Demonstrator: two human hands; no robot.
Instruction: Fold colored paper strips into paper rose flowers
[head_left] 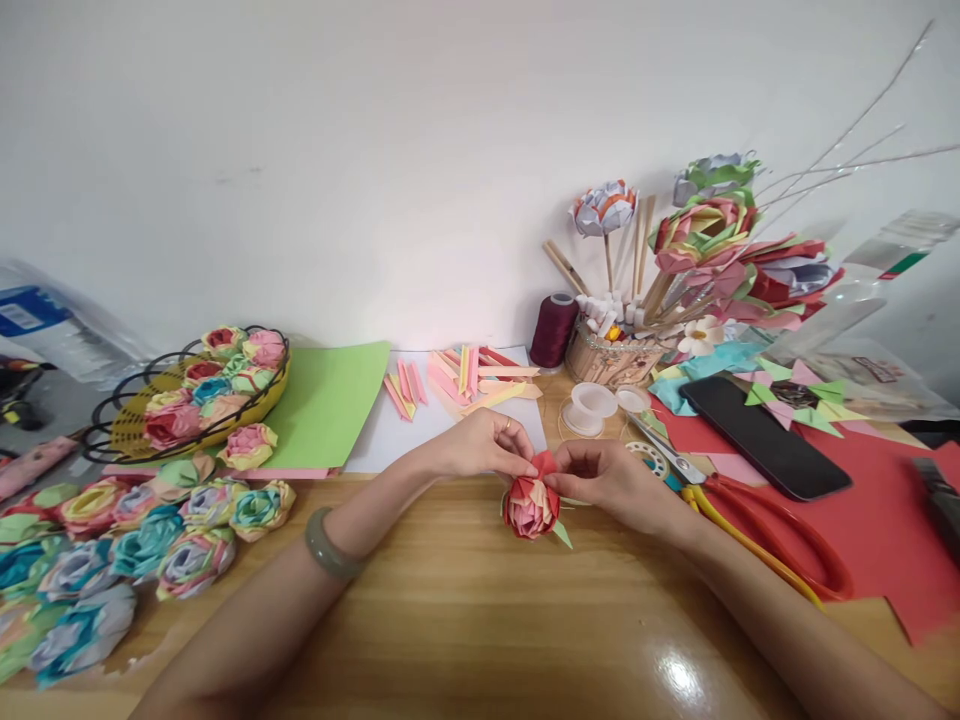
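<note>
"Where was the red paper flower [532, 508]?"

"Just above the near part of the wooden table [465, 620], between both hands, its pink and cream center facing the person."

"And the grips?"

"The left hand [487, 445] pinched the red paper at its top between thumb and fingers; the right hand [607, 480] pinched its upper edge from the other side."

"What lay around it?"

"Behind, folded strips [469, 375] on a white sheet [382, 440]. To the right, a white spool [592, 410], then open scissors [679, 463] and a black phone [765, 435] on red paper sheets [862, 530]."

"And leftward?"

"A green sheet [330, 400], a yellow basket [279, 388] holding paper roses, and more loose roses [150, 540] in front."
</note>
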